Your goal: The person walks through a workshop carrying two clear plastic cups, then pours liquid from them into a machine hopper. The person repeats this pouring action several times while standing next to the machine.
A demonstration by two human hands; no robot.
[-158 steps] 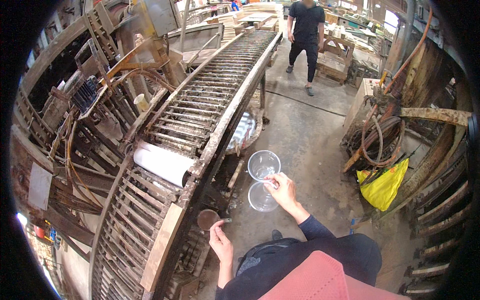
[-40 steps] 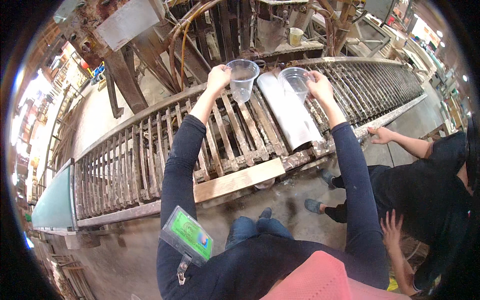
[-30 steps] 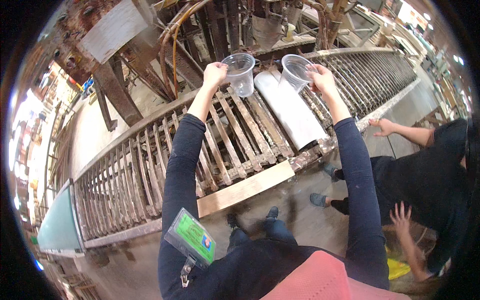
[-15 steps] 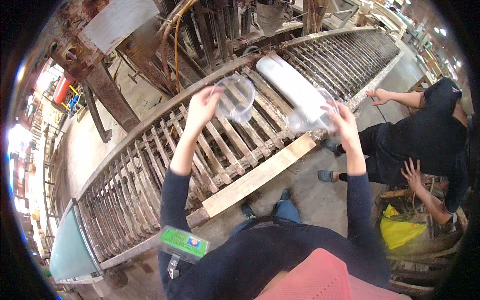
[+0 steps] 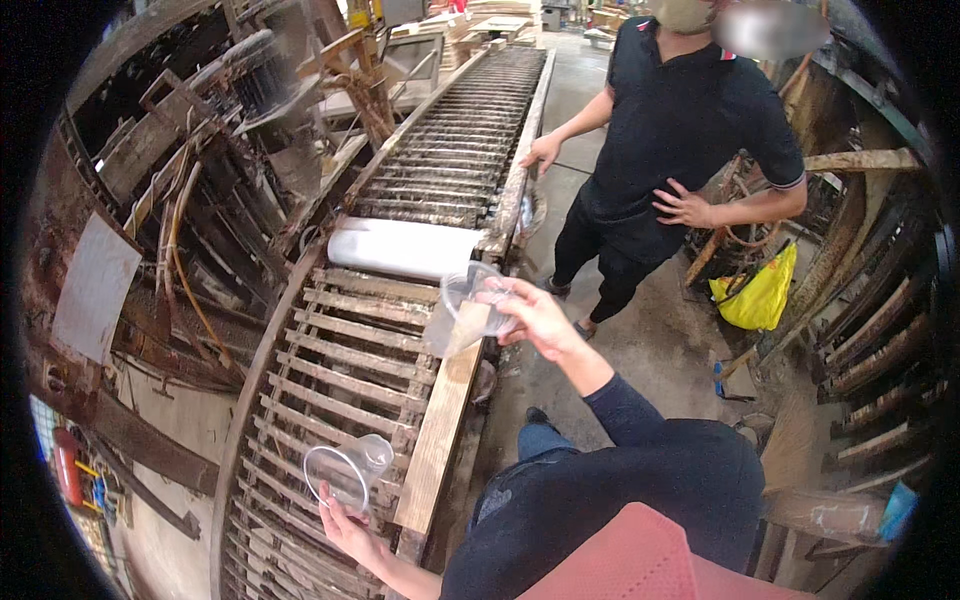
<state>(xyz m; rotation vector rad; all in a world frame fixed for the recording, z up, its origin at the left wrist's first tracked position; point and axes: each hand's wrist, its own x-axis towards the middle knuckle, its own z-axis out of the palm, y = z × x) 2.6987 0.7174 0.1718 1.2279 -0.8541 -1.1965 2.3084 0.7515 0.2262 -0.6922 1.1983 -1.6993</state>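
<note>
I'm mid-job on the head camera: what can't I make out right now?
All in the head view:
Rim of the right hand's clear cup: blurred, partly covered by that hand.
What lies under the white roll: hidden by the roll itself.
Near end of the slatted conveyor: cut off by the lower edge.
Far stacked boards: too small to count.

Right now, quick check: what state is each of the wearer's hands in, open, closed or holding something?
Left hand: closed on a clear plastic cup, holding it near its rim.
Right hand: closed on a second clear cup.
</note>
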